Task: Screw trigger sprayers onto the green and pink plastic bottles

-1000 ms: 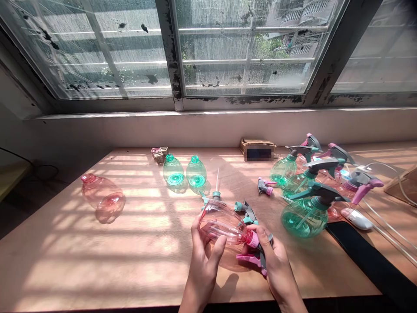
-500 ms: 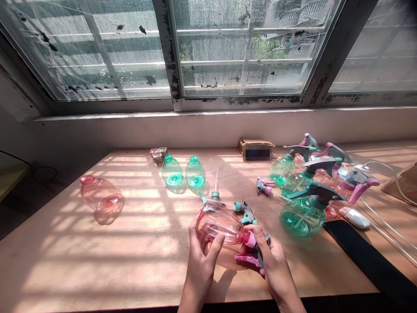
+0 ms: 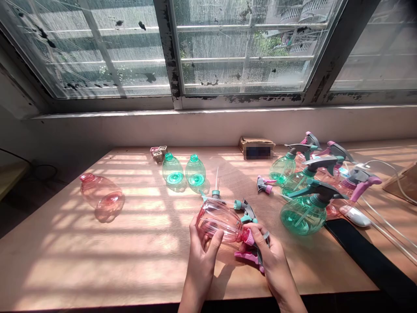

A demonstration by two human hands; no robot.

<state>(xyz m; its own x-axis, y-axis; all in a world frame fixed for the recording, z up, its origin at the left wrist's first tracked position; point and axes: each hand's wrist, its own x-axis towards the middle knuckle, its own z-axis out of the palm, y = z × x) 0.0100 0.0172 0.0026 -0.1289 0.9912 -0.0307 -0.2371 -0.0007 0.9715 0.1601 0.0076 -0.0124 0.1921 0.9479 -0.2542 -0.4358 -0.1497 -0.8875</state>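
strong daylight pours in through the window (image 3: 244, 56), whose streaked, dirty panes look hazy and washed out. below the window, the table (image 3: 97, 261) carries alternating bright bands and soft shadow stripes from the window's bars. the wall strip directly under the window lies in shade, and the corner far to the lower left of the window is dim. the pink bottle (image 3: 218, 224), held by the left hand (image 3: 200, 256) and right hand (image 3: 272, 261), glows translucent and has a short shadow on its side away from the window. the window's frame bows outward at the edges, wide-angle distortion. focus is crisp centrally, perhaps slightly softer far right. a pixelated patch covers the box (image 3: 257, 148) below the window.
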